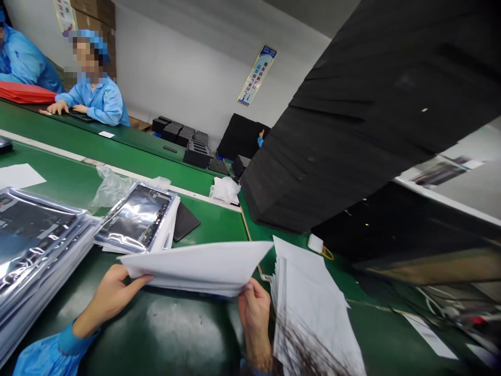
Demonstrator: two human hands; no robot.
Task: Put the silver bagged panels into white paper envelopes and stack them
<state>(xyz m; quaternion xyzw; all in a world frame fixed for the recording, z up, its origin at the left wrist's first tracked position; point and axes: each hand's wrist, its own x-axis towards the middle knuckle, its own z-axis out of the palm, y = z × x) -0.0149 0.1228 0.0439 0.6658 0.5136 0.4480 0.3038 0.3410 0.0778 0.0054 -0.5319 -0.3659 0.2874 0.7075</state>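
My left hand [109, 295] and my right hand [254, 318] grip opposite ends of a bowed bundle of white paper sheets [195, 266], held a little above the green workbench [156, 334]. Just beyond my right hand, a taller pile of white sheets [309, 313] leans on the bench. To the left of my left hand lie stacks of shiny anti-static bags holding dark flat devices [31, 245]. A smaller stack of the same bags [136, 219] rests on white sheets further ahead.
A dark flat slab [186, 222] lies beside the smaller stack, and crumpled clear plastic [109, 188] sits behind it. A large black foam sheet [352, 120] fills the upper right. Beyond the far bench [117, 138], a co-worker in a blue smock [94, 102] rests both hands on it.
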